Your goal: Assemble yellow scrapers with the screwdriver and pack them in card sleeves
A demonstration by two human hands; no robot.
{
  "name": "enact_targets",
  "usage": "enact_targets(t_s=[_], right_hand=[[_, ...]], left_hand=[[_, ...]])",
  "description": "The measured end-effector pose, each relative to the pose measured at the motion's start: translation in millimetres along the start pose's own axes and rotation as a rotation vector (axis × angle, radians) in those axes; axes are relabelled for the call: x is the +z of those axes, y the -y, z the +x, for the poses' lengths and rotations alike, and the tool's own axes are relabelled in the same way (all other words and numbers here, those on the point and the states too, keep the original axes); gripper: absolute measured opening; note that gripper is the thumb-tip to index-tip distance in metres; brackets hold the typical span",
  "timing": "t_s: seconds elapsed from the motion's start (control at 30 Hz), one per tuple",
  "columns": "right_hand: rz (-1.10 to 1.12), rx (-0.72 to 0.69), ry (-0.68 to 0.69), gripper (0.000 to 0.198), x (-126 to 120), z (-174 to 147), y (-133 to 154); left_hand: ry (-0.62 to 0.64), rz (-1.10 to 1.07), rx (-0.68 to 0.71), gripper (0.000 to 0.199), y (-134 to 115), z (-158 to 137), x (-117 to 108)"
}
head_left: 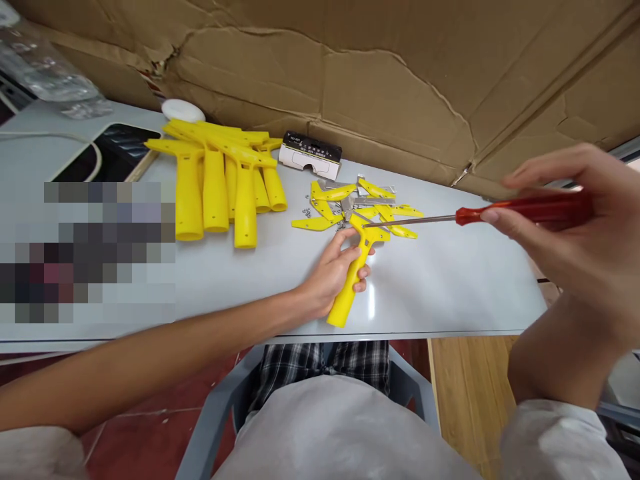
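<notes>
- While the left hand (327, 277) wraps its fingers around a yellow handle (344, 304), just below centre of the frame, the handle leans with its wide head up and its round end toward the table's near edge.
- At the right of the frame, the right hand (595, 247) holds a red screwdriver (530, 208), thumb against its grip and forefinger raised above it; how the other fingers close cannot be told.
- The screwdriver's shaft runs leftward nearly level, its tip at the handle's head; whether it sits in a screw is too small to tell.
- Behind that head, small yellow pieces (307, 225), metal blades (375, 201) and tiny screws lie mixed together on the pale table (440, 287).
- Left of centre, more yellow handles (245, 207) lean in a cluster.
- At upper centre, a black-and-white box (310, 156) stands near the cardboard (390, 93).
- A clear bottle (55, 77) lies upper left.
</notes>
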State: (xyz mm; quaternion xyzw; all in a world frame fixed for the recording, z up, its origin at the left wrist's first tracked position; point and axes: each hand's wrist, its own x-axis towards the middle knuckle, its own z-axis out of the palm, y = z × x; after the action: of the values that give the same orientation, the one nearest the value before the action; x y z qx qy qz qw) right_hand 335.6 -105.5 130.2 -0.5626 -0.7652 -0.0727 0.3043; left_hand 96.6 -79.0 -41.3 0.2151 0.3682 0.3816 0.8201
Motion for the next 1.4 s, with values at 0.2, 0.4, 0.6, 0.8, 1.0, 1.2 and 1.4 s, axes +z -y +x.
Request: enact_targets(t_s=[0.2,0.4,0.6,0.8,1.0,1.2,1.4], right_hand=[[0.142,-0.112,0.01,0.018,16,33,24],[0.363,-0.101,0.1,0.04,26,48,14],[0.35,-0.101,0.05,0.055,28,54,-4],[0.113,-0.165,0.061,0.042,23,60,-13],[0.372,-0.231,0.092,0.057,27,58,-13],[0.193,-0.261,0.068,0.043,26,58,-16],[0.306,-0.229,0.14,0.057,28,57,-11]], left_hand=[[-0.041,-0.032,-0.022,0.028,-1,1,0],[-0.073,-0.075,-0.026,0.028,-4,-1,0],[-0.094,-0.055,-0.024,0.031,-4,-3,1],[-0.108,-0.005,-0.011,0.033,-2,-1,-1],[-0.109,0.06,0.021,0.031,-1,-2,0],[-0.074,0.058,0.046,0.052,2,0,-4],[-0.063,0.057,0.037,0.076,1,0,-6]])
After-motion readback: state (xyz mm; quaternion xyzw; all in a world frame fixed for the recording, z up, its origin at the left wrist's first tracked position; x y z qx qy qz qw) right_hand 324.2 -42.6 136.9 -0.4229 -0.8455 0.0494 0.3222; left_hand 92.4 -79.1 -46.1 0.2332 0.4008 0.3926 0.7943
